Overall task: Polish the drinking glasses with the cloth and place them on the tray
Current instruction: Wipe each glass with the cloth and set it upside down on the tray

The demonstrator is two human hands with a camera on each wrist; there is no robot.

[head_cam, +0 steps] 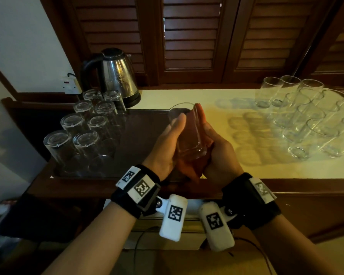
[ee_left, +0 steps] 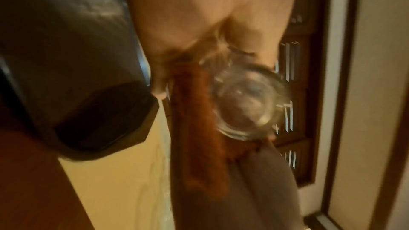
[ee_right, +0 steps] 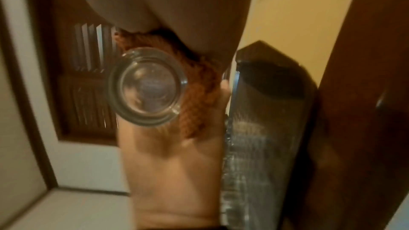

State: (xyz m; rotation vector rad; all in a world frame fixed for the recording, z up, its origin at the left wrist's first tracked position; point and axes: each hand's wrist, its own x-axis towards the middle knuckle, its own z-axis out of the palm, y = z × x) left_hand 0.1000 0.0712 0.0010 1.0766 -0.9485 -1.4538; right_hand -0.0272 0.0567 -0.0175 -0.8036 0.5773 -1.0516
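A clear drinking glass (head_cam: 187, 133) is held tilted above the tray's right end, its rim pointing away from me. My left hand (head_cam: 167, 142) grips its left side, thumb near the rim. My right hand (head_cam: 218, 148) wraps a rust-orange cloth (head_cam: 195, 167) round the glass's right side and base. In the left wrist view the glass base (ee_left: 247, 102) shows beside the cloth (ee_left: 194, 128). The right wrist view looks at the thick round base (ee_right: 148, 86), with the cloth (ee_right: 199, 93) pressed between it and my palm. The dark wooden tray (head_cam: 141, 133) holds several upturned glasses (head_cam: 83, 124) at its left.
Several upright glasses (head_cam: 306, 116) crowd the cream counter at the right. A steel kettle (head_cam: 117, 76) stands behind the tray, near a wall socket (head_cam: 70, 85). Louvred wooden shutters (head_cam: 191, 36) close off the back. The counter's wooden front edge (head_cam: 286, 187) runs below my wrists.
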